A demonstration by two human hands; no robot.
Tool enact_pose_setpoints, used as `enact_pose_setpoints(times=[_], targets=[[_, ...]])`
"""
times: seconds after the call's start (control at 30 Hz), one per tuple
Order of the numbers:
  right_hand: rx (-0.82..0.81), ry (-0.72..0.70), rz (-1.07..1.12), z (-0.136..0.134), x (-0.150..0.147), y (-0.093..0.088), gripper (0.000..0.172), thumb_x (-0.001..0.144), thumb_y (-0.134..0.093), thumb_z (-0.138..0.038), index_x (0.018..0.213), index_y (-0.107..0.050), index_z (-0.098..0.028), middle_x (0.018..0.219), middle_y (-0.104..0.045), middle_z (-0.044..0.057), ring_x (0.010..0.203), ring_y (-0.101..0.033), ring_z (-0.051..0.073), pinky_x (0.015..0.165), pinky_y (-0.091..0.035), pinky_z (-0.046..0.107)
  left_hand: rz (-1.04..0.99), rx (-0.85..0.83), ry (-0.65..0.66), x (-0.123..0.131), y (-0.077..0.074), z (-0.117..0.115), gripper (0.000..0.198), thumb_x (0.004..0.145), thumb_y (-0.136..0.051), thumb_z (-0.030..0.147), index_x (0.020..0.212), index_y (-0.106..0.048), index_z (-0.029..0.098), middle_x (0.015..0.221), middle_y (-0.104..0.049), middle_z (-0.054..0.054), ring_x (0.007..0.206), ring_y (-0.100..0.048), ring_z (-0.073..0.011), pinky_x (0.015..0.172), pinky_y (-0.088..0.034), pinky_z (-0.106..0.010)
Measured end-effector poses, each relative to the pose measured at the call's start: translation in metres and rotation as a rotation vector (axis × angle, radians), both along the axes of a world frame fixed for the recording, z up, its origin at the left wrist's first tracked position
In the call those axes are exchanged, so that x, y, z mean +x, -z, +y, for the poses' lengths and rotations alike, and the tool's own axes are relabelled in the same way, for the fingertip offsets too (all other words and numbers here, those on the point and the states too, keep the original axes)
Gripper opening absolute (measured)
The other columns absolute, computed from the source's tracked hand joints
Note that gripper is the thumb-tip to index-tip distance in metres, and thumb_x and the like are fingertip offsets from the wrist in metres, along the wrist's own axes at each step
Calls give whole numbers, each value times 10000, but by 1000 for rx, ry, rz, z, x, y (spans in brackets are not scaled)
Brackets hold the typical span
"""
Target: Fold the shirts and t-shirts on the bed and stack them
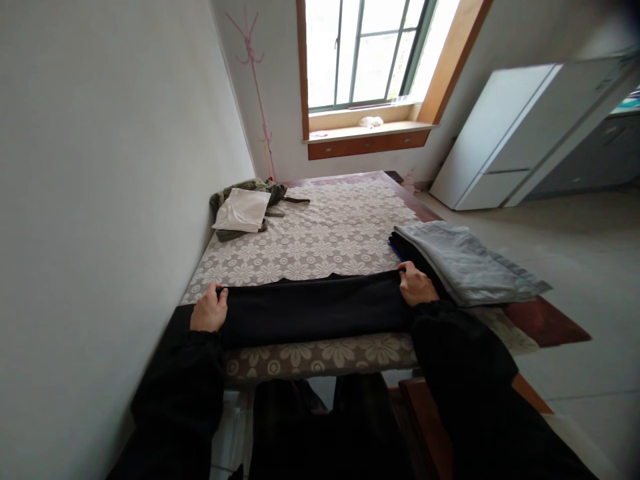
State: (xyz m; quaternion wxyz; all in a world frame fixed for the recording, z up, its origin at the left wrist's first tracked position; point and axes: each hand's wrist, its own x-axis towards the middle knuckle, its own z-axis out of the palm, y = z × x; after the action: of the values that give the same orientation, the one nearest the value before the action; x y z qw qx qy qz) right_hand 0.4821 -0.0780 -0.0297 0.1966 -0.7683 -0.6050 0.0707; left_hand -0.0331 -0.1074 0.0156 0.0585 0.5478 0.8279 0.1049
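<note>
A long strip of folded black cloth [315,308], perhaps a garment, lies across the near end of the table. My left hand [209,309] grips its far left corner, thumb and fingers closed on the edge. At the opposite end, my right hand [417,285] pinches the far right corner the same way. Just beyond my right hand is a stack of folded clothes, with a grey folded garment [470,260] on top and dark cloth under it. Which kind of garment the black cloth is cannot be made out.
A flower-patterned tablecloth [330,233] covers the table. At its far left sit a green bag [233,235] and a white cloth [243,210] on it. A wall [125,167] borders the left side. Behind stand a pink coat rack [257,87] and a white fridge [505,133].
</note>
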Motion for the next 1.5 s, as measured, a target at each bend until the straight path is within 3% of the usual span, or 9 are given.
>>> enact_pose_setpoints(times=[0.3, 0.6, 0.7, 0.8, 0.9, 1.0, 1.17, 1.33, 1.5], targets=[[57, 6, -14, 6, 0, 4, 274, 975, -439, -197, 1174, -626, -174, 1109, -732, 147, 901, -676, 258, 732, -430, 315, 24, -32, -6, 0, 6, 5, 410, 1020, -352, 394, 1276, -591, 181, 1112, -753, -187, 1013, -720, -350, 808, -511, -387], [-50, 34, -48, 8, -6, 4, 291, 999, -440, -226, 1212, -633, -181, 1176, -714, 158, 875, -687, 260, 734, -435, 334, 63, -85, -8, 5, 7, 7, 415, 1024, -327, 407, 1265, -597, 204, 1143, -739, -174, 1048, -707, -351, 843, -534, -436], [-50, -2, -87, 6, -2, 2, 299, 998, -448, -244, 1214, -645, -181, 1178, -703, 157, 909, -688, 264, 783, -475, 353, 93, -46, 70, 1, 5, 2, 404, 1017, -354, 366, 1285, -602, 194, 1281, -689, -176, 1120, -680, -344, 896, -543, -455], [6, -82, -196, -4, -4, -4, 372, 981, -501, -294, 1300, -622, -146, 1299, -639, 203, 1103, -650, 325, 896, -509, 417, 213, 122, 214, 10, -1, -13, 442, 1002, -411, 343, 1362, -589, 159, 1537, -499, -201, 1363, -522, -379, 1049, -489, -508], [169, -216, -280, -22, -38, -13, 488, 977, -516, -314, 1429, -549, -133, 1515, -504, 208, 1382, -468, 373, 1074, -446, 498, 265, 235, 423, 46, -4, -33, 479, 1014, -421, 348, 1434, -557, 163, 1604, -440, -160, 1503, -355, -356, 1200, -351, -530], [216, -471, -227, -42, -103, -14, 501, 1010, -452, -312, 1480, -525, -155, 1573, -487, 140, 1457, -401, 304, 1172, -375, 453, 179, 193, 621, 102, 2, -42, 485, 1038, -381, 339, 1486, -518, 213, 1602, -472, -83, 1530, -327, -294, 1244, -299, -513], [165, -578, -193, -55, -189, 3, 536, 1021, -381, -273, 1542, -487, -205, 1636, -422, 69, 1522, -321, 291, 1226, -269, 513, 70, 94, 708, 167, 28, -27, 528, 1046, -338, 318, 1542, -460, 186, 1640, -420, -68, 1551, -289, -299, 1253, -279, -560], [165, -521, -212, -47, -196, 23, 574, 1027, -370, -295, 1591, -415, -196, 1654, -381, 70, 1547, -282, 294, 1255, -180, 531, 65, 178, 724, 173, 51, -16, 571, 1029, -352, 310, 1591, -397, 217, 1647, -398, -59, 1563, -266, -288, 1279, -213, -570], [206, -523, -199, -47, -193, 31, 607, 1028, -393, -322, 1620, -354, -192, 1651, -381, 80, 1550, -277, 296, 1262, -150, 522, 85, 188, 715, 172, 57, -18, 594, 1018, -359, 304, 1603, -372, 201, 1665, -348, -45, 1575, -232, -281, 1290, -191, -560]])
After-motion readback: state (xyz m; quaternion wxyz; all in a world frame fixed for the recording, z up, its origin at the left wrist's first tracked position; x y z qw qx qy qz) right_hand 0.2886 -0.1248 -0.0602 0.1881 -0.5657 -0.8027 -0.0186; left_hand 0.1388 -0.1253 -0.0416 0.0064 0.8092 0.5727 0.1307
